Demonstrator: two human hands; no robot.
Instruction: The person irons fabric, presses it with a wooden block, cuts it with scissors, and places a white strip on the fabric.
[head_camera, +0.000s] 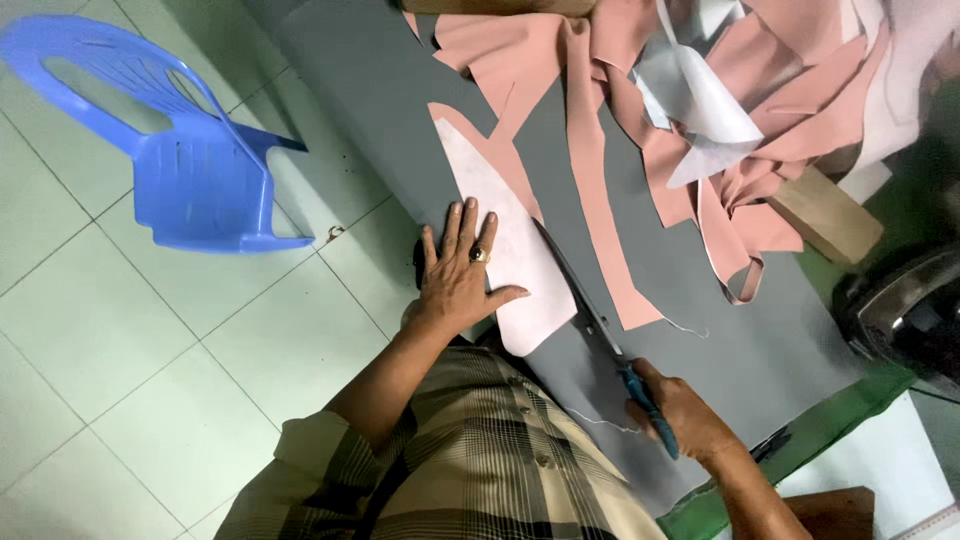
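Your left hand (460, 280) lies flat, fingers spread, pinning the white pattern piece (510, 270) on pink fabric (600, 180) at the grey table's (720, 350) near edge. Right hand (690, 415) grips blue-handled scissors (610, 335), fingers curled shut. Fabric looks soft, light, shifty; hold beside the cut.

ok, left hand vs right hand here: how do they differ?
The left hand lies flat with fingers spread, pressing a white pattern piece onto the pink fabric; the right hand is closed around blue-handled scissors. The left wears a ring; none shows on the right. Both are bare and work over the grey table.
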